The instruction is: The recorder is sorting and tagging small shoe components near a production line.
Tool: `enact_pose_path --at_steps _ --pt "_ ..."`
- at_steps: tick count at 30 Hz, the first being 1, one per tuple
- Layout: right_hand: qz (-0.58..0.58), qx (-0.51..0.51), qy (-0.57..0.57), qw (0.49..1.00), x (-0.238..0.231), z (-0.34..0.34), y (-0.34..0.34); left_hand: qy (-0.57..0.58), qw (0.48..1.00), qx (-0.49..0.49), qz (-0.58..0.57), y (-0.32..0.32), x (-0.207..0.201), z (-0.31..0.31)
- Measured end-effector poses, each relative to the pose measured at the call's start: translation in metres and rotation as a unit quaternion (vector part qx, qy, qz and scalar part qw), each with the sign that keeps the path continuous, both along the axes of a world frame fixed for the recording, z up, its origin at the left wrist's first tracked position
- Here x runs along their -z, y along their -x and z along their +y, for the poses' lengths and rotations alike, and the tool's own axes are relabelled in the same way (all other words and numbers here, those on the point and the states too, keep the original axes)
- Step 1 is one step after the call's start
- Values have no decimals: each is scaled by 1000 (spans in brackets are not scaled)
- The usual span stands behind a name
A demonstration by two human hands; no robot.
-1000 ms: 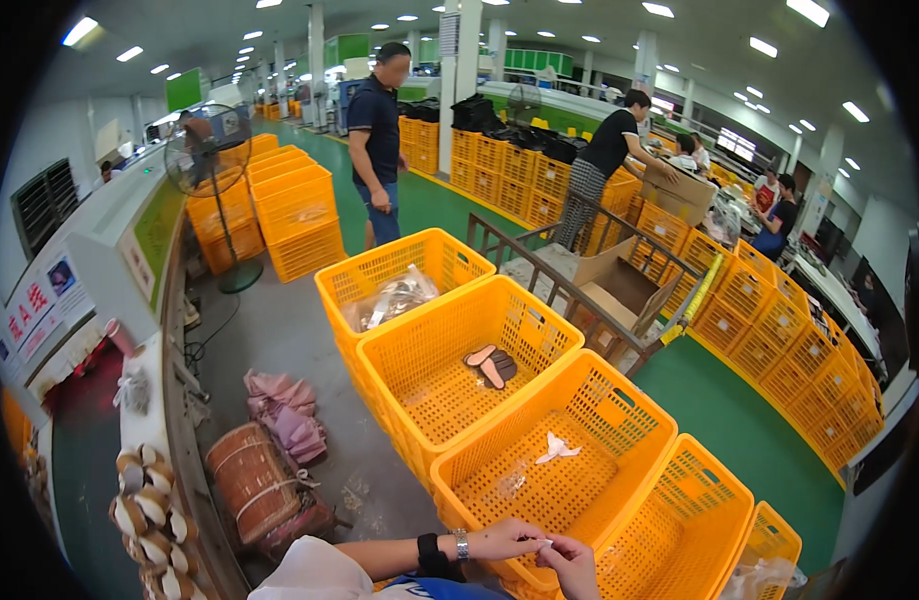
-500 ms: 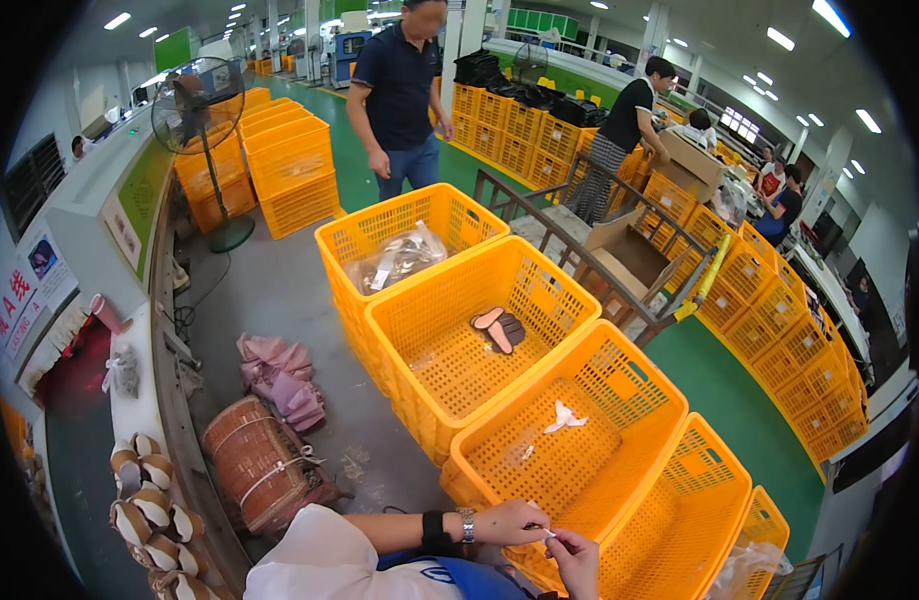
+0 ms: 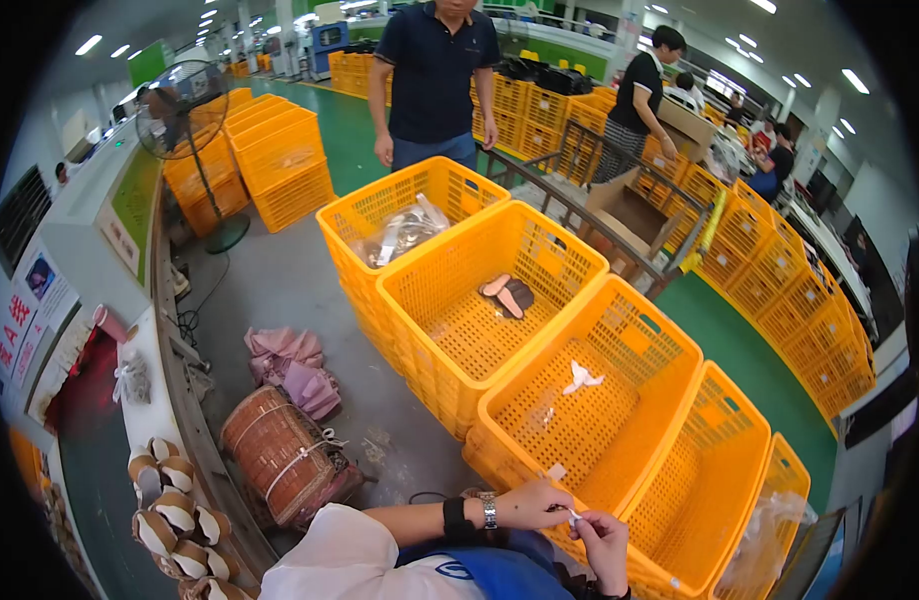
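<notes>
My left hand, with a watch and a black band on its wrist, reaches across from the left. Its fingers pinch a small white piece whose kind I cannot make out. My right hand comes from below and closes its fingertips on the same piece. Both hands are above the near rim of a yellow crate. Inside that crate lies a crumpled white scrap. The crate beyond it holds a pair of dark sandals with pinkish insoles.
Clear bags lie in the farthest crate of the row; a person stands right behind it. More crates adjoin on the right. On the left are a woven basket, a pink folded cloth, brown-and-white shoe parts and a fan.
The person in the dark shirt has walked up to the far crate. My view has shifted slightly. My hands stay together on the white piece.
</notes>
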State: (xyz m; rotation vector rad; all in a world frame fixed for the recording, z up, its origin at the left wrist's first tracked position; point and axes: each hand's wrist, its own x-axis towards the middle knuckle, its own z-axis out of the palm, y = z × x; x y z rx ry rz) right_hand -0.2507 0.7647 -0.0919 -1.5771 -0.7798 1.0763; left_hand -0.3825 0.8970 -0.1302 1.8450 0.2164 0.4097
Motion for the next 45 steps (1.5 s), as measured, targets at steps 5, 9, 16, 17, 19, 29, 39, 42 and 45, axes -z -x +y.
enact_pose_path --at_steps 5,9,16,17,19,29,39,42,45 --pt "20 15 25 999 -3 -14 8 -9 999 22 29 11 -16 -9" --pt "-62 -18 -6 998 -6 -18 10 -14 1000 22 12 6 -14 -13" --pt "-114 -48 -63 990 -4 -16 6 -34 998 15 53 8 -28 -11" --pt "-102 -51 -74 991 0 -20 5 -3 997 19 70 6 -28 -13" --pt "-132 -29 -100 986 -1 -27 4 28 995 29 88 1 -32 -17" --pt "-132 -52 -34 989 5 -9 9 -45 997 19 56 17 -16 -2" --pt "14 -62 -13 998 -7 23 26 -55 996 -70 28 42 -22 4" --pt "-38 -60 -27 997 1 24 25 -34 997 -64 1 40 -13 2" --pt "-95 -68 -51 992 6 25 22 -34 997 -64 -23 39 -15 3"
